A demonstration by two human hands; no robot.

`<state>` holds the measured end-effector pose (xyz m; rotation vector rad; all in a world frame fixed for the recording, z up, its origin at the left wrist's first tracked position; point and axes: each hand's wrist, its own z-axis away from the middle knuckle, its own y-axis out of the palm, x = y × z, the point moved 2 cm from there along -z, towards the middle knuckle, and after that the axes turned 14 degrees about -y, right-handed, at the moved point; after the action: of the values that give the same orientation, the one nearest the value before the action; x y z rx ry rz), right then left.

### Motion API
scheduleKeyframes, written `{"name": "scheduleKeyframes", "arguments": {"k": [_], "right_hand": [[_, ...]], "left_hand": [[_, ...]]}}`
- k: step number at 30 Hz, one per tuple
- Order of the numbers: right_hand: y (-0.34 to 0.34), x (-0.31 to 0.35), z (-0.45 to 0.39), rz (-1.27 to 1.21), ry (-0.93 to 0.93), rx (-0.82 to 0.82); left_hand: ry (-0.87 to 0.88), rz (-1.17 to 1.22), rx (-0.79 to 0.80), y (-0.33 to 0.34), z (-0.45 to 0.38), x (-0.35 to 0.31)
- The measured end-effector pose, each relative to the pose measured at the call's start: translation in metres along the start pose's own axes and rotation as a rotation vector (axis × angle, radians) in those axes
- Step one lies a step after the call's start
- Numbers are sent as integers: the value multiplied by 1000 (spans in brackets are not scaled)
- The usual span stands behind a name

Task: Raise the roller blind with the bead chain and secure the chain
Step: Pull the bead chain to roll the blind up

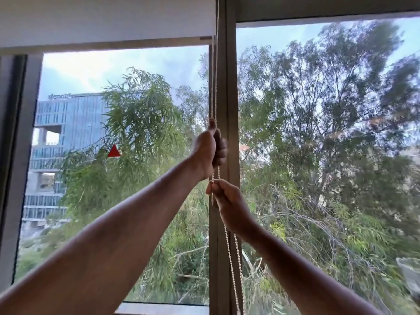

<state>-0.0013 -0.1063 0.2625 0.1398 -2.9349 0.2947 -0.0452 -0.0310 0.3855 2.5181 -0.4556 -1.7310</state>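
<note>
A white roller blind (109, 19) covers only the top of the left window pane; its bottom bar (113, 44) hangs high up. A pale bead chain (215, 71) runs down along the central window post. My left hand (210, 148) is closed around the chain at mid height. Just below it my right hand (223, 196) pinches the chain between thumb and fingers. Two strands of the chain (234, 269) hang on below my right hand to the bottom edge of the view.
The grey central window post (230, 87) stands right behind both hands. A dark frame (13, 155) bounds the left pane. Beyond the glass are trees and a glass-fronted building (68, 123). A second raised blind (329, 5) tops the right pane.
</note>
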Motion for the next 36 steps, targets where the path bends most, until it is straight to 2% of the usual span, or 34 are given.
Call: {"name": "scheduleKeyframes", "arguments": {"k": [5, 12, 18, 22, 26, 32, 36], "right_hand": [[-16, -10, -6, -255, 204, 67], [-26, 15, -76, -428, 297, -147], [-15, 54, -162, -786, 340, -216], [-14, 68, -192, -703, 336, -293], [-6, 71, -186, -646, 290, -385], [1, 72, -151, -646, 216, -323], [-4, 67, -128, -646, 204, -308]], "left_hand": [[16, 49, 69, -11, 8, 20], [-14, 67, 93, -14, 22, 49], [-77, 109, 213, -26, 36, 75], [-87, 118, 267, -33, 38, 78], [-92, 51, 277, -36, 36, 83], [-97, -34, 128, -37, 24, 82], [-23, -133, -21, -40, 9, 56]]}}
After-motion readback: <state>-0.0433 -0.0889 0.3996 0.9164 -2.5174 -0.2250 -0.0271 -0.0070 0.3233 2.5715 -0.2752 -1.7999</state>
